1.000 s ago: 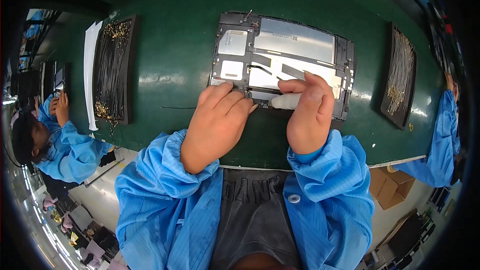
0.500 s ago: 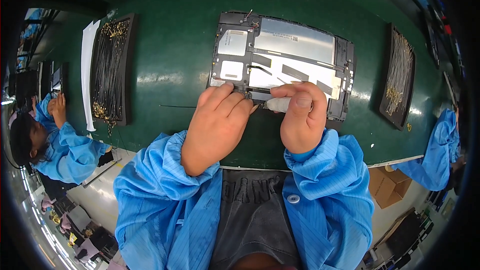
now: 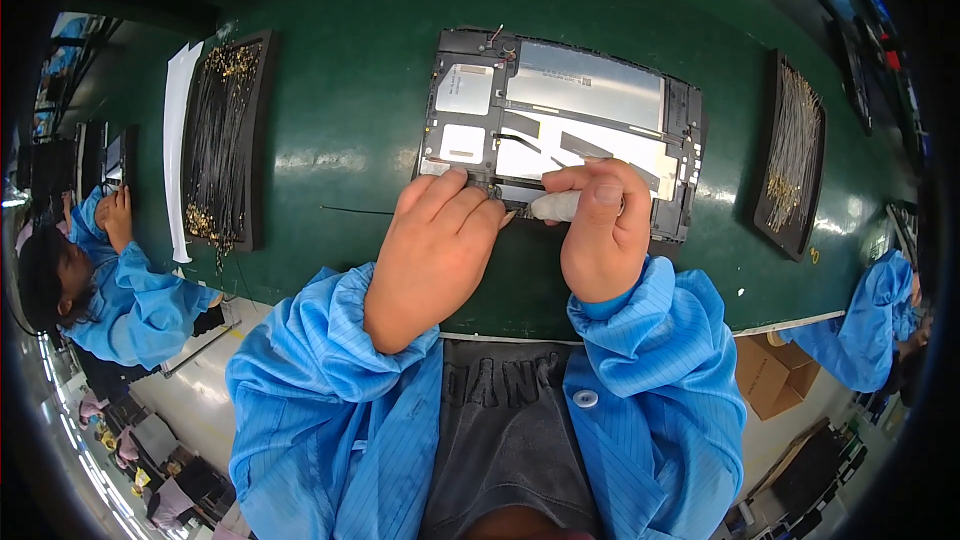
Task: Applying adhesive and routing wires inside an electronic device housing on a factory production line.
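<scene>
An opened tablet-like panel (image 3: 585,75) lies ahead of me, with silver plates and white areas in a black frame. My left hand (image 3: 435,255) is closed over its near left corner, fingers curled together and tips largely hidden. From under that hand a thin black cable (image 3: 355,210) runs out to the left; the hand appears to pinch it at the panel's near edge. My right hand (image 3: 608,240) grips a pointed hand tool (image 3: 557,206) with a thick whitish wrapped handle. The tool's tip points left, close to the left fingertips; the exact contact is too small to see.
On the left stands a black tray (image 3: 262,120) of dark gold-ended cables, beside a white strip (image 3: 178,150). Another tray (image 3: 822,170) of cables stands right. Co-workers in blue sit at both sides, one sleeve (image 3: 862,325) at right. A cardboard box (image 3: 775,380) is below the table.
Both hands and the tool stay nearly in place at the panel's near edge. The view has shifted slightly, and the co-worker's blue sleeve at the right has moved a little lower.
</scene>
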